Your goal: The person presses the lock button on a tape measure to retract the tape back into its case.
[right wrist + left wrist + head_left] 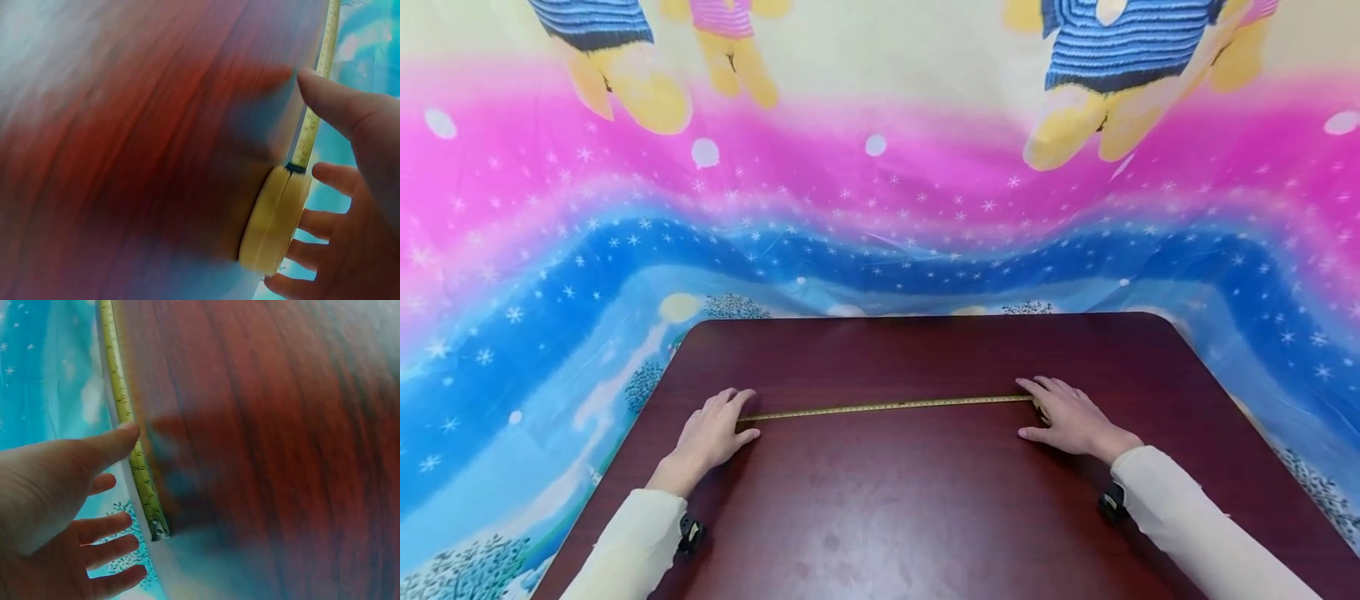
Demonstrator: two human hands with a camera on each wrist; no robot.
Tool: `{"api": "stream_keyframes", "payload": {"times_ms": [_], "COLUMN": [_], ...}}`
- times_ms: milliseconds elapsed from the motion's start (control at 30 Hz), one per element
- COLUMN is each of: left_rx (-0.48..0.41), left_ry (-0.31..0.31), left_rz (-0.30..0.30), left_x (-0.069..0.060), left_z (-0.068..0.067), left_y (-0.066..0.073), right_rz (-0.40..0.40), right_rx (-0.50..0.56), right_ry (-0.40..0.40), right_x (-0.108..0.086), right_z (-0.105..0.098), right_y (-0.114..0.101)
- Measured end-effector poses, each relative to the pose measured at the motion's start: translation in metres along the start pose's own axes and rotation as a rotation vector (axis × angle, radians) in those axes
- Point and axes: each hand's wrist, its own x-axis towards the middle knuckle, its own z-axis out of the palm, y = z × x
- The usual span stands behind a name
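The extended tape measure lies across the table, roughly along its far edge. The left hand and right hand spread fingers wide at its ends; if unlocked, it could snap back.

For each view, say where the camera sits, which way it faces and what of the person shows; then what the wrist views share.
Head: on the head, facing forward and down at the table and patterned cloth; left hand, right hand and sleeves show.
Left wrist: on that wrist, facing the metal tape end; left hand shows.
Right wrist: on that wrist, facing the yellow tape case; right hand shows.
Both wrist views share the tape strip and the table.
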Motion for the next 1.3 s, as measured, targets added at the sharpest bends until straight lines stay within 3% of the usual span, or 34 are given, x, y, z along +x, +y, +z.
{"api": "stream_keyframes", "payload": {"times_ms": [367, 633, 833, 1033, 1300], "left_rx": [-0.011, -0.084, -0.092, -0.102, -0.098], "left_ry": [-0.031, -0.035, -0.043, -0.041, 0.007], "left_rz": [-0.021, -0.006, -0.024, -0.046, -0.055], "left_x": [0.001, -0.001, -0.004, -0.005, -0.006], "left_z": [-0.006, 0.0, -0.002, -0.004, -0.008], "left_y": [-0.014, -0.031, -0.036, -0.036, -0.041], "right_rz": [-0.081, -0.096, -0.126, -0.144, -0.186], "right_rx": [0.064, 0.069, 0.105, 0.127, 0.064], "right_ry": [-0.027, -0.042, -0.074, -0.032, 0.02], "right_x": [-0.001, -0.003, -0.008, -0.013, -0.015], "right_z": [-0.009, -0.009, -0.012, -0.011, -0.013], "right_y": [0.015, 0.02, 0.024, 0.029, 0.028]}}
